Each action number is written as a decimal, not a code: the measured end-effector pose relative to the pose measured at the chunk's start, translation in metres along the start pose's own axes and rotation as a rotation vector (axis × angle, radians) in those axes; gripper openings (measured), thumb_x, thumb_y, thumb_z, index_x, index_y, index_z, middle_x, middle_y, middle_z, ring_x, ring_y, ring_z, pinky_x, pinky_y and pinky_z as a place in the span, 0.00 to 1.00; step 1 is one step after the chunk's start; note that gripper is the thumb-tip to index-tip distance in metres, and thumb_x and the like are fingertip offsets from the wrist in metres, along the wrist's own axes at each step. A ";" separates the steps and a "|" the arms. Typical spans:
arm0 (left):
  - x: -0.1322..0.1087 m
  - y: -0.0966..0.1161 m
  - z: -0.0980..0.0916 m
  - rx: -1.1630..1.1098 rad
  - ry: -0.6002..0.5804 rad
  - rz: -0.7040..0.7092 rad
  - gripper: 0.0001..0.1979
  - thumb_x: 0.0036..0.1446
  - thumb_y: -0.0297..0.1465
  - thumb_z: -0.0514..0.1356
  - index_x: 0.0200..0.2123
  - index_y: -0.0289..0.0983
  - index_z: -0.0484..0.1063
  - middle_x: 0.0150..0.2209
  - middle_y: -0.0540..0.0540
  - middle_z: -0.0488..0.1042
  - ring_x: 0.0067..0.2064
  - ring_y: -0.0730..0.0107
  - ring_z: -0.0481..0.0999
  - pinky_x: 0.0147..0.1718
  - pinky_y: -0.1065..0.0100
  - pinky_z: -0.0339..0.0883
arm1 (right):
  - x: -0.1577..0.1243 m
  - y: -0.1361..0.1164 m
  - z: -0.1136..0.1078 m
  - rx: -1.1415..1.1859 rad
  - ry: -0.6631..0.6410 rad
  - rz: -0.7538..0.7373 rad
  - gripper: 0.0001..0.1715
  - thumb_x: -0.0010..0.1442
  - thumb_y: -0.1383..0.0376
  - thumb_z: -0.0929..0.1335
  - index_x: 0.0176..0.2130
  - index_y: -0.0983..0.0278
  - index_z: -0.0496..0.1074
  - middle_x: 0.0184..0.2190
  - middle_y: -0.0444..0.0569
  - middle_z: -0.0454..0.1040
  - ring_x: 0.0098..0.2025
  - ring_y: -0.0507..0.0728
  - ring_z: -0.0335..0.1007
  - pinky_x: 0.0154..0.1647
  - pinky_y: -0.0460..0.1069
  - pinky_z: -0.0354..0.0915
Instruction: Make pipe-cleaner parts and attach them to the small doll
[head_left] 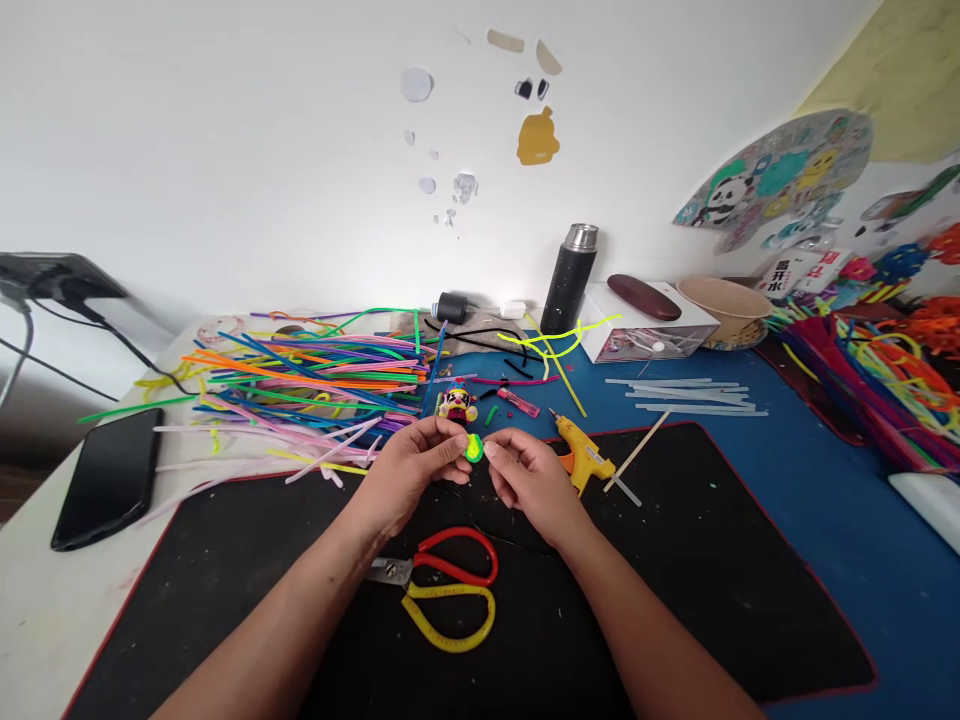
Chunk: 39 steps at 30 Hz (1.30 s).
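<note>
Between the thumb and fingers of my left hand is a small green and yellow piece. My right hand is closed in a pinch beside the piece's right edge; whether its fingertips hold anything is too small to tell. Just behind my hands stands a small colourful figure. Scissors with one red and one yellow handle lie on the black mat below my hands. A yellow glue gun rests to the right of my right hand.
Many coloured pipe cleaners lie at the left, near a black phone. At the back stand a black thermos, a white drawer box and a bowl. Glue sticks and more pipe cleaners lie at the right.
</note>
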<state>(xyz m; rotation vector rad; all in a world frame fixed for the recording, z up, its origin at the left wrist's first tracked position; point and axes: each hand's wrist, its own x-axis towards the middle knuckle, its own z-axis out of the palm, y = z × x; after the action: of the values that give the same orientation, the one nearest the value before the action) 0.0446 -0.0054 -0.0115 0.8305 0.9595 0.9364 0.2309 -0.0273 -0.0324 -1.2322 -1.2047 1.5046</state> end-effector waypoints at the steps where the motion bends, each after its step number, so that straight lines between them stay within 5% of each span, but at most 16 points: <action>1: 0.000 0.000 0.000 -0.004 0.003 0.004 0.22 0.44 0.43 0.80 0.33 0.35 0.79 0.27 0.50 0.77 0.29 0.73 0.77 0.30 0.72 0.76 | 0.000 -0.001 0.000 0.001 0.002 0.002 0.24 0.64 0.44 0.71 0.40 0.62 0.73 0.20 0.37 0.66 0.18 0.48 0.57 0.17 0.44 0.48; 24: 0.001 -0.005 -0.002 0.085 0.027 0.113 0.20 0.57 0.48 0.71 0.36 0.36 0.79 0.32 0.48 0.76 0.30 0.71 0.72 0.29 0.70 0.64 | -0.002 -0.002 0.004 -0.025 -0.031 0.007 0.25 0.63 0.42 0.71 0.36 0.61 0.70 0.18 0.36 0.64 0.17 0.48 0.55 0.17 0.44 0.48; 32: 0.004 -0.003 -0.008 0.084 0.095 0.160 0.16 0.53 0.39 0.73 0.41 0.36 0.81 0.37 0.45 0.81 0.34 0.69 0.74 0.31 0.69 0.65 | -0.002 0.000 0.004 -0.019 -0.040 0.013 0.26 0.62 0.42 0.72 0.35 0.61 0.70 0.18 0.36 0.64 0.17 0.48 0.54 0.17 0.44 0.46; 39: 0.002 0.005 -0.009 0.205 0.039 0.176 0.21 0.55 0.47 0.72 0.43 0.36 0.82 0.32 0.47 0.77 0.30 0.71 0.70 0.29 0.69 0.62 | -0.002 -0.001 0.004 -0.025 -0.032 0.012 0.27 0.62 0.41 0.72 0.35 0.61 0.70 0.18 0.36 0.64 0.17 0.48 0.54 0.17 0.45 0.47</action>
<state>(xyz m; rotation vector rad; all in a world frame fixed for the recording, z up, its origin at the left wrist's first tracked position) 0.0354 -0.0005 -0.0109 1.0872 1.0398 1.0193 0.2270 -0.0297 -0.0306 -1.2386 -1.2423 1.5276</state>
